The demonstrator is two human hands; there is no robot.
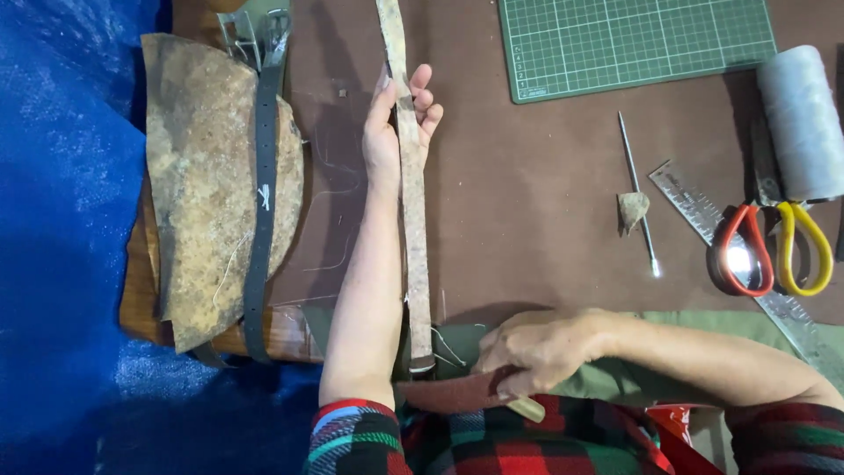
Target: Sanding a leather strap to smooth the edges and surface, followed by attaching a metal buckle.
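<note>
strap (413, 220) lies stretched between left hand (400, 123) and right hand (541, 347).

Leather strap (413, 220): long, narrow, worn tan, mottled; lies lengthwise from top centre of the frame down to lower centre, metal-tipped near end.

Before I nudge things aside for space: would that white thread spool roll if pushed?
Probably. The white thread spool is cylindrical and lies on its side on the brown table, so it would likely roll. The scissors touching its lower end may check it.
</note>
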